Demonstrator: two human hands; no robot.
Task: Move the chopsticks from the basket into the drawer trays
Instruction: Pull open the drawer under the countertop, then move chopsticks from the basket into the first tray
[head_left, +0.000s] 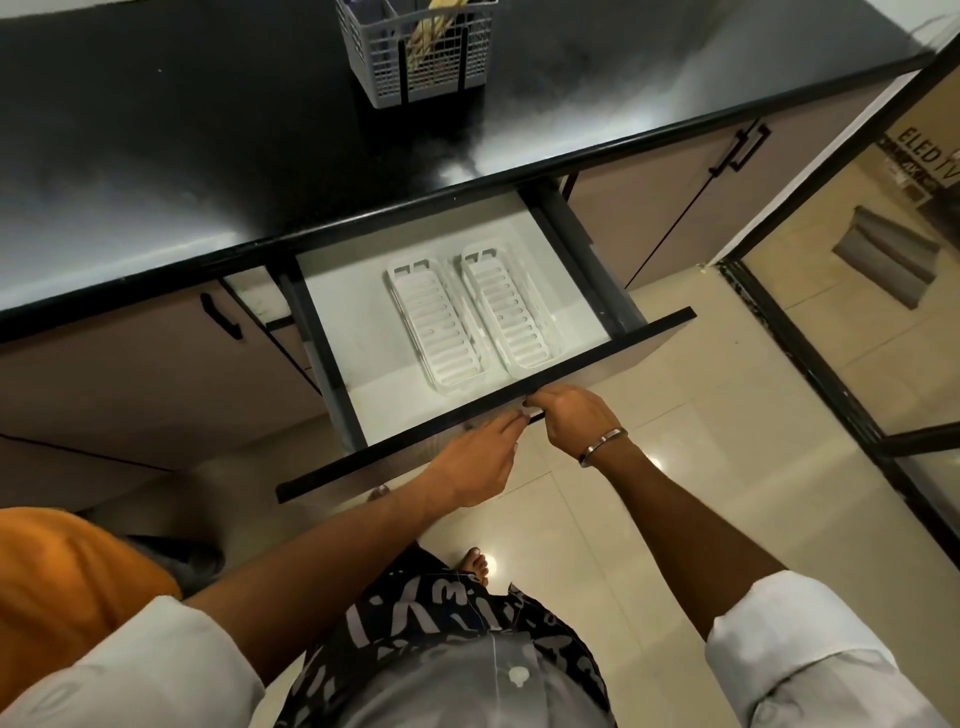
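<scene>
A person stands at a kitchen counter with both hands on the front edge of an open drawer (332, 332), the right hand (574, 418) curled over the dark handle bar (535, 415) and the left hand (480, 460) resting beside it, fingers extended toward the same bar; the two hands sit close together, nearly touching, and neither holds a chopstick. Inside the drawer two white slotted trays (441, 322) lie side by side, both bare. The chopsticks (428, 31) stand upright in a grey wire basket (415, 52) at the far edge of the black countertop (208, 156), well apart from the drawer and directly behind it. Judging from this, the transfer itself has not begun and the step in hand is settling the drawer at a workable opening. To do it well, the drawer should be left drawn out far enough that the full length of both trays is clear of the counter lip, since their far ends lie close beneath the overhang. The hands should then release the bar so the reach over the counter to the basket is free. Lifting the sticks as a small bundle by their upper ends, rather than singly, would likely keep them from snagging in the basket's mesh, and laying them lengthwise along the slots would suit the trays' shape.
</scene>
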